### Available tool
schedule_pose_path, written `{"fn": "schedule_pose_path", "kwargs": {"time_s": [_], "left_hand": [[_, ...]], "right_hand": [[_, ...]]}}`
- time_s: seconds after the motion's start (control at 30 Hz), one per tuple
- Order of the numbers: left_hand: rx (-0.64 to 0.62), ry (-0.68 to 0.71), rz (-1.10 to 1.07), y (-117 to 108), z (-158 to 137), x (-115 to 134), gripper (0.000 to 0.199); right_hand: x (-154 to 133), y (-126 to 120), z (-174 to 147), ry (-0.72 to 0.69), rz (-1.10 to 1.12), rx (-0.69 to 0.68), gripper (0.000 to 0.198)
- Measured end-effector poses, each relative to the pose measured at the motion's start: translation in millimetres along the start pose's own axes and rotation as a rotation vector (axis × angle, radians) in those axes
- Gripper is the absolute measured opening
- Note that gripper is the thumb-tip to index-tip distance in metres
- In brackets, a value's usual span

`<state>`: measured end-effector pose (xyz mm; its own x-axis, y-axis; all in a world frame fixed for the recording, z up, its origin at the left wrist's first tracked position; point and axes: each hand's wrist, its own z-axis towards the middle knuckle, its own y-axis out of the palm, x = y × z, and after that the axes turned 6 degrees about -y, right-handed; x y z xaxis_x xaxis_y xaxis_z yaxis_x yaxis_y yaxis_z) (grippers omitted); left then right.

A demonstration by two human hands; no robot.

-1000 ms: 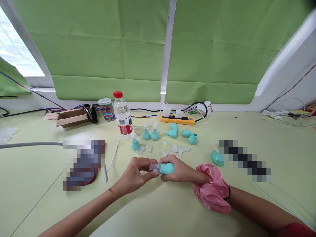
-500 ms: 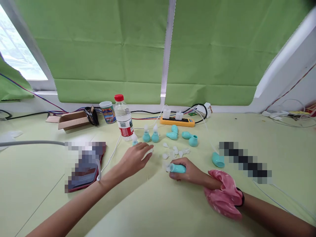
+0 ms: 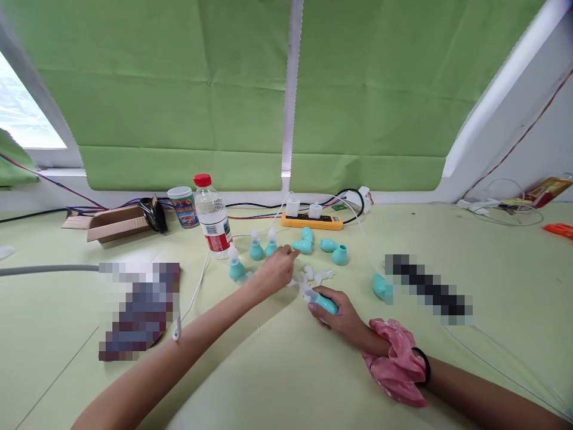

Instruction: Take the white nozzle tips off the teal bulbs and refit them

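My right hand (image 3: pixel 339 313) is wrapped round a turquoise rubber squeeze bulb (image 3: pixel 326 303) lying sideways. At its left-pointing mouth sits a clear plastic nozzle (image 3: pixel 306 290); how firmly it is seated I cannot tell. My left hand (image 3: pixel 280 269) is curled low over the table, just left of several loose translucent plastic pieces (image 3: pixel 319 276). One finger points right, and the undersides of the others are hidden, so anything between them does not show. Left of this hand stands a turquoise bulb with a clear tip (image 3: pixel 236 270). Two similar tipped bulbs (image 3: pixel 256 249) stand behind it.
Bare turquoise bulbs (image 3: pixel 340 255) lie beyond the loose pieces, another (image 3: pixel 381 288) at right. Behind stand a red-capped bottle (image 3: pixel 213 218), a can (image 3: pixel 183 208), an open cardboard box (image 3: pixel 119 226) and an orange power strip (image 3: pixel 312 221). A white cable (image 3: pixel 197 292) passes near my left forearm.
My left hand has moved right, away from the tipped bulb at left and towards the loose pieces. My right hand keeps its bulb, now tilted slightly. The whole view has shifted a little.
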<state>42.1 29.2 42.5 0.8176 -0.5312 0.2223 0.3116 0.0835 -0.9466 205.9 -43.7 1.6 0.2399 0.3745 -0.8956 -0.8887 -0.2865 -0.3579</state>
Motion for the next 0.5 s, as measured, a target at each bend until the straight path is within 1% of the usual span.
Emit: {"fn": "schedule_pose_path", "kwargs": {"time_s": [0.07,0.13,0.17,0.2,0.23,0.33,0.5], "left_hand": [[0.003,-0.043,-0.211,-7.9,-16.3,-0.2,0.025],[-0.052,-0.172,-0.806,-11.9,-33.2,0.1,0.027],[-0.074,-0.231,-1.033,-12.2,-40.3,0.2,0.028],[-0.096,-0.288,-1.211,-11.6,-45.8,0.3,0.028],[-0.109,-0.333,-1.325,-10.5,-49.6,0.4,0.028],[-0.116,-0.405,-1.476,-7.2,-52.4,1.4,0.025],[-0.114,-0.450,-1.558,-5.8,-51.2,5.9,0.023]], "right_hand": [[-2.1,1.5,1.2,0.003,-0.039,0.040,0.024],[-3.6,2.7,2.0,-0.025,-0.105,0.064,0.023],[-4.3,3.3,2.3,-0.045,-0.134,0.069,0.022],[-5.0,3.8,2.5,-0.064,-0.160,0.072,0.022],[-5.9,4.2,2.7,-0.081,-0.181,0.076,0.022],[-8.9,4.6,2.8,-0.107,-0.229,0.090,0.021],[-11.9,4.1,1.5,-0.129,-0.297,0.084,0.019]]}}
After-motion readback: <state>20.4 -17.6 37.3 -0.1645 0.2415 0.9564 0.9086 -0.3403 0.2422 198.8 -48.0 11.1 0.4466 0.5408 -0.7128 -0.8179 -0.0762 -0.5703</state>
